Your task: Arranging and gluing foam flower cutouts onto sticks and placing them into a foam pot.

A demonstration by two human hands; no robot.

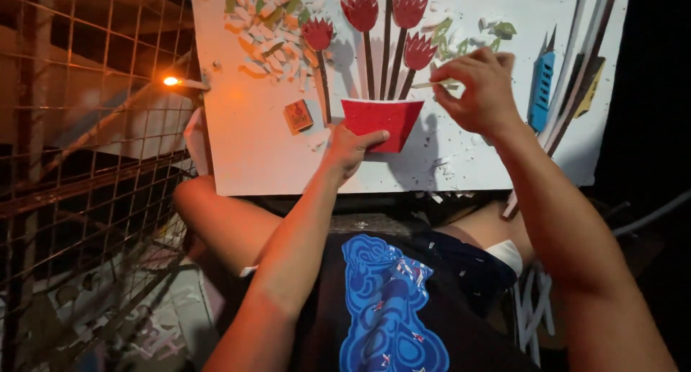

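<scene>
**Hands on a flower collage board**

Closest to you is your own lap: a black shirt with a blue swirling print (pixel 385 307), with the white board (pixel 245 141) propped beyond your knees and leaning away from you.

Your left hand (pixel 350 149) rests on the board at the lower left corner of the red pot shape (pixel 381 123). Its thumb lies across the pot's lower edge and the fingers curl underneath, so the hand presses on the pot rather than closing around it. The pot is a trapezoid, wide edge up, narrow edge towards you.

Your right hand (pixel 479 87) is further up the board, to the right of the pot. Its fingertips pinch a thin pale strip (pixel 432 84). The strip's long axis runs nearly level across the board, and its free end points left, towards the stem of the lower right flower (pixel 419 51).

Above the pot, dark stems rise almost straight up to the red tulip-like flowers, with two more flowers (pixel 362 10) higher and one (pixel 318 33) to the left. A small orange square (pixel 298 115) sits left of the pot. Pale and green scraps (pixel 266 19) cluster at the upper left. A blue pencil-shaped piece (pixel 541 91) stands upright at the right edge, tip upward. A wire grid (pixel 86 127) and a small orange light (pixel 170 81) lie off to the left.
</scene>
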